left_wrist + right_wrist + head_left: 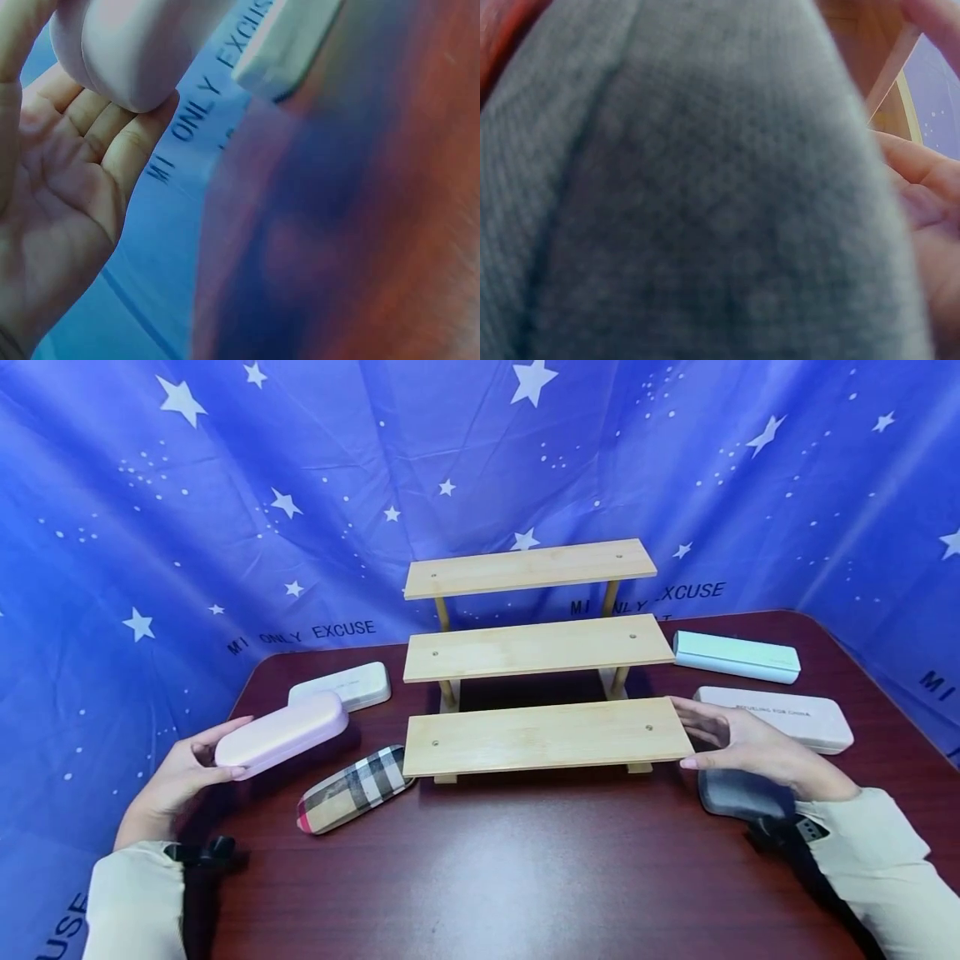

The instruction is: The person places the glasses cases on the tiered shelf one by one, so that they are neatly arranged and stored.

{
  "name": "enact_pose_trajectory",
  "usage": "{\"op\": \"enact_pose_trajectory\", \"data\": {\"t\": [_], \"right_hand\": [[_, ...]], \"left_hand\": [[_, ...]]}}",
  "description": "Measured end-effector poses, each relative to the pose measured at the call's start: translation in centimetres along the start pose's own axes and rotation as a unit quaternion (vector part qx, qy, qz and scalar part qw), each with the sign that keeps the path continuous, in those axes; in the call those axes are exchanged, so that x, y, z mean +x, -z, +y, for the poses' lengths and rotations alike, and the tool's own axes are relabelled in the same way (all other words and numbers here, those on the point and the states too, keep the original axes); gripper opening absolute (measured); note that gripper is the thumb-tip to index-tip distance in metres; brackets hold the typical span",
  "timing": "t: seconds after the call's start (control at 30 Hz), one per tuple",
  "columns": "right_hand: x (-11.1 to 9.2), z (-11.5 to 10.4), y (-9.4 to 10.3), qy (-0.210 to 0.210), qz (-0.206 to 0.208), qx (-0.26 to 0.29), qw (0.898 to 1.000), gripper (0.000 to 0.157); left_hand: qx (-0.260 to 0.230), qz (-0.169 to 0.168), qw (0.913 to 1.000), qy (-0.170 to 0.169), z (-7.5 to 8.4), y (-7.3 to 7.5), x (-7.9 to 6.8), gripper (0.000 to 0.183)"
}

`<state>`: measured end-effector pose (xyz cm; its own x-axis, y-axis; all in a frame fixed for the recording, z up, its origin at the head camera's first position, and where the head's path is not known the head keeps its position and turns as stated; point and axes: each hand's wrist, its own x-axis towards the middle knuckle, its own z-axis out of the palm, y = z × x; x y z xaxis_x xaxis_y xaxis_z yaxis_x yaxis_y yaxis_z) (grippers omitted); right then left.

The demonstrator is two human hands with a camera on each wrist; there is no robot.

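Note:
My left hand (174, 772) holds a pale pink glasses case (281, 733) by its near end, thumb on the front side and fingers behind. In the left wrist view the fingers support the case (135, 52) from below. At the right, my right hand (757, 747) grips the end of the lowest board of a three-tier wooden shelf (540, 739), thumb at the front corner and fingers toward the back corner. A plaid glasses case (356, 789) lies at the shelf's left front. A dark grey case (742, 793) lies partly hidden under the right hand and wrist.
Behind the pink case lies a white glasses case (367, 685). Right of the shelf are a mint green case (738, 656) and a white lettered case (795, 718). All stand on a dark red table (480, 877), with a blue star curtain (337, 468) around it.

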<state>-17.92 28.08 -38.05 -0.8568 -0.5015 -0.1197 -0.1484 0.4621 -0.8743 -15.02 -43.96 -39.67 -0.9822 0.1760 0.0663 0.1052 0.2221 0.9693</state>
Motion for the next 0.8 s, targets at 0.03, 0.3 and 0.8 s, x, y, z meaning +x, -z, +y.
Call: {"op": "enact_pose_trajectory", "data": {"t": [0.03, 0.3, 0.8], "right_hand": [[0.0, 0.0, 0.0, 0.0, -0.001, -0.001, 1.0, 0.084], [0.1, 0.2, -0.1, 0.008, -0.004, 0.0, 1.0, 0.083], [0.0, 0.1, -0.1, 0.004, 0.003, -0.019, 1.0, 0.085]], "left_hand": [[0.005, 0.002, 1.0, -0.004, 0.4, 0.0, 0.1, 0.066], [0.029, -0.003, 0.9978, -0.059, 3.9, -0.4, 1.7, 0.065], [-0.026, -0.055, 0.9916, -0.114, 8.3, -2.9, 7.1, 0.066]]}}
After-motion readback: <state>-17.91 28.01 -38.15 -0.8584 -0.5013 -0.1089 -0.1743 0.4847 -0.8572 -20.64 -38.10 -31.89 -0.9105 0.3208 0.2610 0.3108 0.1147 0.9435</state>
